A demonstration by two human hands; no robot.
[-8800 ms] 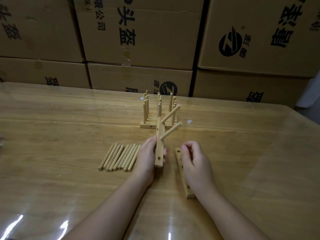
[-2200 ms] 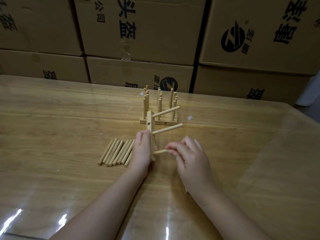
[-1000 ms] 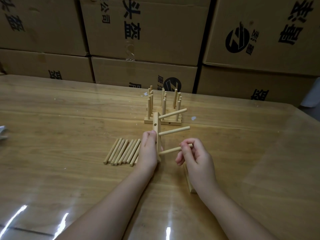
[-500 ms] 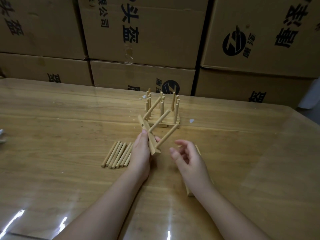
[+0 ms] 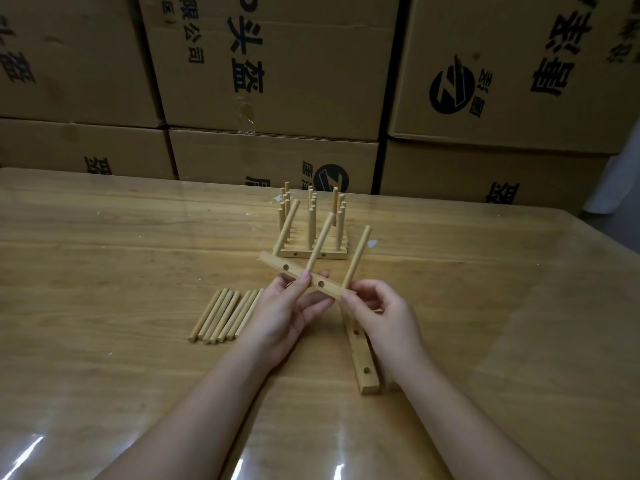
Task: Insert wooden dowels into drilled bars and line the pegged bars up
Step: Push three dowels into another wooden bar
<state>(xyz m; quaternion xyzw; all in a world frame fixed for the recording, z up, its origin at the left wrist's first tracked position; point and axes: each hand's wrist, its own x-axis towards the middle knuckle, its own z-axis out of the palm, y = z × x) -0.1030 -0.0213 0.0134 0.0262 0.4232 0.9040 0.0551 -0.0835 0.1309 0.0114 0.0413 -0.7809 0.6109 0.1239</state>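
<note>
A drilled wooden bar (image 5: 277, 265) with three dowels standing up out of it hangs just above the table, held by both hands. My left hand (image 5: 284, 317) grips its middle, thumb on the front face. My right hand (image 5: 381, 317) pinches its right end. Behind it, several pegged bars (image 5: 313, 252) stand side by side in a row, pegs upright. Loose dowels (image 5: 225, 315) lie side by side left of my left hand. Undrilled-side bars (image 5: 362, 362) without pegs lie flat under my right hand.
The wooden table (image 5: 104, 271) has a glossy cover and its right edge (image 5: 602, 233) runs close by. Stacked cardboard boxes (image 5: 270, 64) form a wall right behind the table's far edge.
The third dowel went into the bar. The bar then swung from upright to nearly level with pegs pointing up, and my right hand moved from the dowel to the bar's right end.
</note>
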